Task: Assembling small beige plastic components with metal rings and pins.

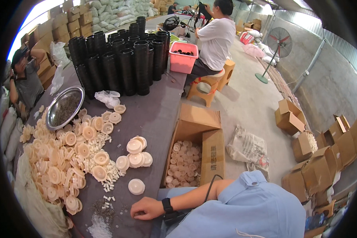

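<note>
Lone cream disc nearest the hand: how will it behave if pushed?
The cream disc lies flat, so it should slide, not tip. Its even rim suggests it's stiff. Being round, it may roll if stood on edge.

Person (222,220) is wearing light blue shirt (261,212); sleeve (236,192) is bearing stitched tab with round button (254,183). Black wristband (167,204) is showing squarish dark face. Thin dark cable (208,190) is curving across forearm (188,202). Pale cord (248,234) is crossing lower fabric.
</note>
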A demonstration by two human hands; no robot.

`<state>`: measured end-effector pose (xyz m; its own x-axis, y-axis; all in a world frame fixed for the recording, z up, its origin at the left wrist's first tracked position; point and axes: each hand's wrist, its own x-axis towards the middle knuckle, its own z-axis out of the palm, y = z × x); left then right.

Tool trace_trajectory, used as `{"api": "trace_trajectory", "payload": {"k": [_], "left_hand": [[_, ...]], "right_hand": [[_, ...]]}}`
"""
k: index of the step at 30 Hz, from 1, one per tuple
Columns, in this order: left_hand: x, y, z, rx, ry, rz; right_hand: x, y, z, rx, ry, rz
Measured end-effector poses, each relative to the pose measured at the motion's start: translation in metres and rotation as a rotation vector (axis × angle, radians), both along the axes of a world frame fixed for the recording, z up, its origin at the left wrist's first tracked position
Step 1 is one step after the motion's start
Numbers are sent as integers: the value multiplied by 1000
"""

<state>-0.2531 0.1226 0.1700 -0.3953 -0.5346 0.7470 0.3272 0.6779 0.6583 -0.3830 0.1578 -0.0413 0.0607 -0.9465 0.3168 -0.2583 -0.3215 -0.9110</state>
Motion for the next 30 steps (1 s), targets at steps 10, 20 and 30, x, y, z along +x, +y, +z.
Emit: {"api": "trace_trajectory", "payload": {"k": [10, 20, 30], "left_hand": [[17, 3, 3, -18, -172, 161], [29, 9, -2, -10, -340, 224], [8, 11, -5, -30, -425, 174]], "right_hand": [[2, 0, -1, 31, 17, 6], [-2, 1, 4, -2, 53, -22], [5, 2, 0, -14, 43, -17]]}}
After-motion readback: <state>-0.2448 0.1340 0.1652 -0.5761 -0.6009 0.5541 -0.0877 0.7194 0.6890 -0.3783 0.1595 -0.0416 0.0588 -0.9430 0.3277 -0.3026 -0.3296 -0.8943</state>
